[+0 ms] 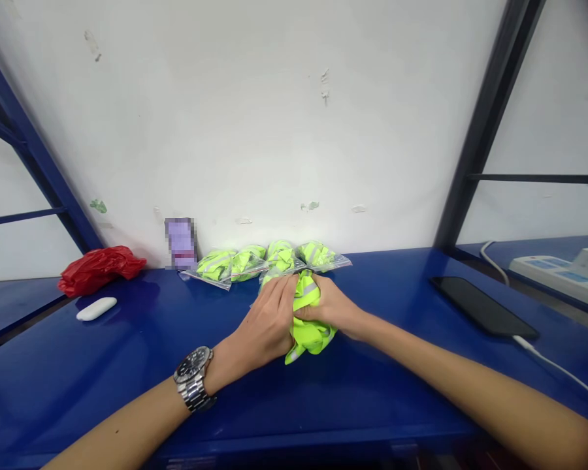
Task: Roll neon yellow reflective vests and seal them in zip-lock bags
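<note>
- The white wall [255, 130] backs everything, probably handy as a stop for things set against it.
- The blue table [372, 391] carries the things; its near middle part lies under the hands, which seems to give them room.
- At the right, the power strip [558, 277] sits beyond the dark post, perhaps there to keep sockets within a cable's reach.
- The red bag [100, 269] lies crumpled at the far left, well apart from the hands.
- Four bagged yellow bundles [280, 254] stand side by side near the wall, likely lined up to stay out of the way. More yellow shows just behind the left hand, mostly hidden.
- The black phone [480, 305] lies flat at the right, the white cable [526, 344] plugged into its near end.
- Over the table's middle, both hands grip the yellow cloth [313, 336]: the left hand [269, 316] wraps its left side, the right hand [336, 303] presses a thumb across its front, seemingly to keep it bunched. Its lower end is loose; I cannot tell whether it touches the table.
- The watch [195, 369] circles the left wrist.
- The white case [97, 309] lies just before the red bag.
</note>
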Tool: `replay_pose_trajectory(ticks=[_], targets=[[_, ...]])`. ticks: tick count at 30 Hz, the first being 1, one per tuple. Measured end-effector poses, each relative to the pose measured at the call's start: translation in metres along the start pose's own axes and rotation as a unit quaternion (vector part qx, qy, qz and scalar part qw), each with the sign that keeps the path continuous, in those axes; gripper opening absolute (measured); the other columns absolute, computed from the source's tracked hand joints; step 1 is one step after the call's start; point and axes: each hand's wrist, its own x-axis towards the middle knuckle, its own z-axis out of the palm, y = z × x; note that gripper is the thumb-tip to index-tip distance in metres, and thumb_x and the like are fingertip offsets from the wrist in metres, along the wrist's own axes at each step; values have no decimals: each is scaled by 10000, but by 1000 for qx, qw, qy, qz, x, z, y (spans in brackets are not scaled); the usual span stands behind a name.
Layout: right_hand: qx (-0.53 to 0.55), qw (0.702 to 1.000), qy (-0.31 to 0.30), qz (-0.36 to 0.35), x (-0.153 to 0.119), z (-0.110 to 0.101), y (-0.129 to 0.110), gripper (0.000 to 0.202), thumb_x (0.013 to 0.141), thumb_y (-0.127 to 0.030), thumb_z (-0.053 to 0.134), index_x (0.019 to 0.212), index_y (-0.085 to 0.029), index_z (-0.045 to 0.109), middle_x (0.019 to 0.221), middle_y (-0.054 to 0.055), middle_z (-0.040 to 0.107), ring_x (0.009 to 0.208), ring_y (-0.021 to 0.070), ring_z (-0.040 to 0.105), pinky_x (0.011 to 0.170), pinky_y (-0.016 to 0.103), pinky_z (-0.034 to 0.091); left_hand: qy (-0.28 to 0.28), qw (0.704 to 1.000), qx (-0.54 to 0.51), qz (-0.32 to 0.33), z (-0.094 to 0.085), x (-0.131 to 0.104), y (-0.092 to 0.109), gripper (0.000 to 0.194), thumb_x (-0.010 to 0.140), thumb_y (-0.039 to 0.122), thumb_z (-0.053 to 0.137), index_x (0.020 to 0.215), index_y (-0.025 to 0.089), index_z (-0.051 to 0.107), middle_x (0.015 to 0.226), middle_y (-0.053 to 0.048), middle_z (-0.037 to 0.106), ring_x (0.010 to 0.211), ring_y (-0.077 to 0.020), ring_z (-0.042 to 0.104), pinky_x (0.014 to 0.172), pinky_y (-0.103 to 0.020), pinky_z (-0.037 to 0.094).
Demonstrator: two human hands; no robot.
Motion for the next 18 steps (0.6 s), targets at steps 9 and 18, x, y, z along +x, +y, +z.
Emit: replay_pose_trajectory(ticks=[9, 18], targets=[[54, 995, 22, -77, 4, -12, 1, 248, 851, -437, 592, 1008, -250, 545, 985, 17, 601, 892, 163, 575, 751, 281, 454, -7, 1000, -8, -5, 0, -5, -21, 680, 779, 144, 570, 1379, 24, 273, 1262, -267, 490, 1201, -354, 477, 1001, -521, 434], [75, 995, 33, -57, 6, -10, 5, 305, 846, -482, 594, 1017, -235, 539, 708, -25, 558, 622, 124, 505, 555, 244, 407, -16, 999, -15, -37, 3, -6, -25, 690, 819, 169, 568, 1403, 28, 228, 1260, -263, 473, 1202, -353, 471, 1000, -520, 435]])
